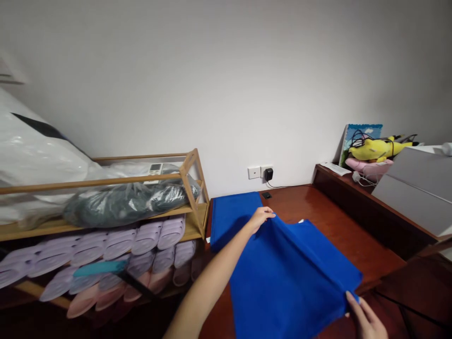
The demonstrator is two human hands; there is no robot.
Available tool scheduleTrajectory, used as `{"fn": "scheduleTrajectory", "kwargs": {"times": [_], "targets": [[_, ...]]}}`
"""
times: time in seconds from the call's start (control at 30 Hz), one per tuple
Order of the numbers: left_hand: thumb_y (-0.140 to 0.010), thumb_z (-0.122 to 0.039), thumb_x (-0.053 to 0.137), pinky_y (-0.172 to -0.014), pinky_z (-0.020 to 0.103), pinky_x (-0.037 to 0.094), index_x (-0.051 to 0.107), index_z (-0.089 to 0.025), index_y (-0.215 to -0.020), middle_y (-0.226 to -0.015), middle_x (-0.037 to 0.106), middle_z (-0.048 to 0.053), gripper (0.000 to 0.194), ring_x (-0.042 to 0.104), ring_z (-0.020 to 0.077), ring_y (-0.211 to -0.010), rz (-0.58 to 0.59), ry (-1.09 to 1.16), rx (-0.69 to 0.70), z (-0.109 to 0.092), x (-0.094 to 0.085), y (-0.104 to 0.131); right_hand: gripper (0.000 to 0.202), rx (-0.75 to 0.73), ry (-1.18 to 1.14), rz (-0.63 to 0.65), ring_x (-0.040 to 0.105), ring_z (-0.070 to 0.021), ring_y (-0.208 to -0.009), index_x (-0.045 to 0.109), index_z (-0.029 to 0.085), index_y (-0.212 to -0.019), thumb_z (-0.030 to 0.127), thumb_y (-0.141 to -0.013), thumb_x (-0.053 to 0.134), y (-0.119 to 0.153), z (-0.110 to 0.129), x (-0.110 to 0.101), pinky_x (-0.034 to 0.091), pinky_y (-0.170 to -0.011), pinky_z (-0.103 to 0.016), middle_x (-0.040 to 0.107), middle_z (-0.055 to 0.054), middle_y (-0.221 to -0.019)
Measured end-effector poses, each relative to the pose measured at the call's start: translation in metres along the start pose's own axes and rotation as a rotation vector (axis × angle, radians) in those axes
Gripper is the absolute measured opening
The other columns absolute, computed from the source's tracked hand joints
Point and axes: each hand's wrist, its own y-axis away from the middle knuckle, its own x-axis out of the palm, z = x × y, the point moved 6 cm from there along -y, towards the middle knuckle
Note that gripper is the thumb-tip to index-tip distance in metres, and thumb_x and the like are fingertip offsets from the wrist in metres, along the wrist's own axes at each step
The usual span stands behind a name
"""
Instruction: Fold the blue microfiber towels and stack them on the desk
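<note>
A blue cloth (278,278) is stretched between my two hands above the dark red wooden desk (339,221). My left hand (260,219) pinches its far edge near the middle of the view. At the lower right, my right hand (365,315) grips another corner between thumb and fingers. The near part of the cloth hangs down past the bottom of the view. A folded blue cloth (231,209) lies flat on the desk beyond my left hand, by the wall. More blue fabric (314,240) with a small white tag spreads behind the held cloth; whether it is a separate piece I cannot tell.
On the left stands a wooden rack (192,179) with plastic-wrapped items and rows of lilac and pink slippers (146,238). A black plug (269,174) sits in the wall socket. The raised ledge at right bears a yellow plush toy (374,148) and a grey box (416,188).
</note>
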Motion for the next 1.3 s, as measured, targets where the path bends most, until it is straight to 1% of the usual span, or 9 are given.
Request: {"fn": "scheduleTrajectory", "kwargs": {"times": [0.13,0.27,0.33,0.47,0.63,0.8,1.03,1.13,1.3], "targets": [[-0.074,-0.033,0.063,-0.058,0.021,0.039,0.060,-0.015,-0.098,-0.068,0.059,-0.003,0.030,0.055,0.0099,-0.061,0.013,0.200,0.038,-0.039,-0.029,0.049,0.052,-0.172,0.021,-0.231,0.060,-0.0232,-0.077,0.065,0.022,-0.088,0.069,-0.066,0.060,0.016,0.077,-0.037,0.048,-0.062,-0.028,0.067,-0.002,-0.080],[-0.072,-0.031,0.071,-0.071,0.023,0.042,0.060,-0.016,-0.113,-0.073,0.065,-0.002,0.045,0.060,0.0110,-0.071,0.072,0.384,0.125,-0.084,-0.058,0.103,0.058,-0.335,-0.222,-0.335,0.054,-0.0157,-0.061,0.065,0.015,-0.105,0.058,-0.065,0.069,0.033,0.156,-0.056,0.046,-0.052,-0.028,0.066,-0.007,-0.086],[-0.071,-0.031,0.073,-0.076,0.026,0.044,0.065,-0.013,-0.106,-0.076,0.069,0.001,0.040,0.062,0.0129,-0.074,0.096,0.391,0.146,-0.108,-0.074,0.129,0.060,-0.357,-0.289,-0.267,0.051,-0.0131,-0.056,0.065,0.016,-0.109,0.052,-0.062,0.074,0.038,0.189,-0.058,0.042,-0.046,-0.025,0.066,-0.007,-0.083],[-0.069,-0.033,0.076,-0.076,0.029,0.047,0.067,-0.012,-0.103,-0.081,0.072,0.005,0.040,0.065,0.0167,-0.076,0.053,0.314,0.123,-0.145,-0.109,0.174,0.065,-0.406,-0.266,-0.008,0.055,-0.0151,-0.058,0.059,0.027,-0.122,0.050,-0.063,0.075,0.047,0.235,-0.056,0.042,-0.042,-0.021,0.066,-0.002,-0.073],[-0.070,-0.036,0.076,-0.076,0.027,0.047,0.069,-0.013,-0.100,-0.081,0.073,0.006,0.038,0.066,0.0174,-0.077,-0.046,0.194,0.112,-0.164,-0.146,0.213,0.052,-0.467,-0.098,0.198,0.063,-0.0182,-0.083,0.070,0.021,-0.102,0.051,-0.061,0.077,0.038,0.249,-0.037,0.050,-0.061,-0.017,0.071,-0.003,-0.090],[-0.067,-0.039,0.077,-0.076,0.028,0.049,0.072,-0.014,-0.092,-0.081,0.074,0.006,0.036,0.066,0.0184,-0.077,-0.183,0.089,0.104,-0.169,-0.174,0.239,0.049,-0.500,-0.139,0.398,0.064,-0.0204,-0.088,0.070,0.022,-0.102,0.048,-0.061,0.077,0.035,0.256,-0.005,0.052,-0.070,-0.023,0.072,-0.005,-0.094],[-0.067,-0.041,0.075,-0.084,0.033,0.048,0.071,-0.013,-0.093,-0.090,0.074,0.010,0.039,0.067,0.0221,-0.087,-0.200,0.023,0.097,-0.167,-0.195,0.262,0.046,-0.572,-0.102,0.435,0.065,-0.0233,-0.086,0.072,0.019,-0.094,0.050,-0.060,0.076,0.051,0.271,0.021,0.052,-0.075,-0.029,0.073,-0.006,-0.089],[-0.067,-0.041,0.073,-0.081,0.032,0.050,0.071,-0.013,-0.091,-0.088,0.075,0.009,0.037,0.068,0.0232,-0.087,-0.231,-0.069,0.107,-0.164,-0.198,0.266,0.046,-0.596,-0.104,0.452,0.066,-0.0227,-0.082,0.072,0.018,-0.090,0.051,-0.059,0.077,0.051,0.274,0.027,0.052,-0.073,-0.029,0.073,-0.007,-0.085],[-0.068,-0.039,0.070,-0.071,0.027,0.050,0.071,-0.015,-0.082,-0.078,0.074,0.005,0.028,0.068,0.0224,-0.079,-0.365,-0.260,0.154,-0.165,-0.202,0.273,0.048,-0.684,-0.041,0.486,0.066,-0.0242,-0.073,0.071,0.016,-0.082,0.057,-0.059,0.074,0.056,0.283,0.034,0.053,-0.068,-0.031,0.072,-0.008,-0.075]]}}
